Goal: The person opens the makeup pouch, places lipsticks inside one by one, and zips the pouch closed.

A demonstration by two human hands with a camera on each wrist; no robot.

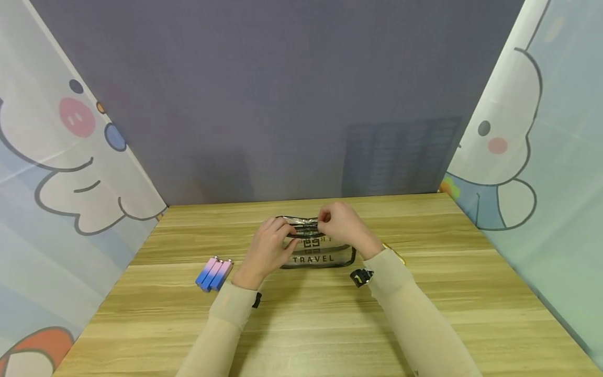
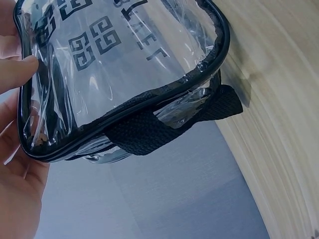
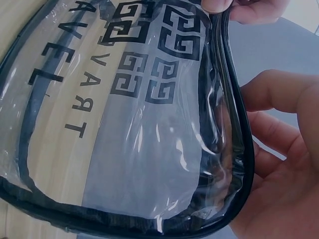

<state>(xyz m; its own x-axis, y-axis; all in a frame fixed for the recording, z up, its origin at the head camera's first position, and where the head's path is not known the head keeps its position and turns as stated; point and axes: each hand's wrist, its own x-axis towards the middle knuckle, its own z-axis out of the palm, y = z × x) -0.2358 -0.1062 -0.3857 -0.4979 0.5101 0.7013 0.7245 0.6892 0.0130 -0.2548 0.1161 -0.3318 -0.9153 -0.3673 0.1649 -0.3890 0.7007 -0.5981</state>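
Observation:
A clear toiletry bag (image 1: 313, 259) with black piping and the word TRAVEL stands upright on the table between both hands. My left hand (image 1: 270, 246) holds its upper left edge; in the left wrist view the thumb (image 2: 20, 72) lies on the front of the rim and fingers show behind it. Along the same top edge, toward the right, my right hand (image 1: 345, 226) pinches the rim with curled fingers (image 3: 271, 130). Whether a zip pull sits between those fingertips is hidden. A black fabric strap (image 2: 142, 133) hangs at the bag's side. Nothing shows inside the clear bag.
Three pink-and-blue sticks (image 1: 214, 273) with metal tips lie left of my left forearm. A thin gold-edged object (image 1: 394, 254) shows partly behind my right sleeve. A grey panel (image 1: 282, 104) closes off the wooden table's (image 1: 301, 335) back edge, with cartoon-printed curtains at both sides.

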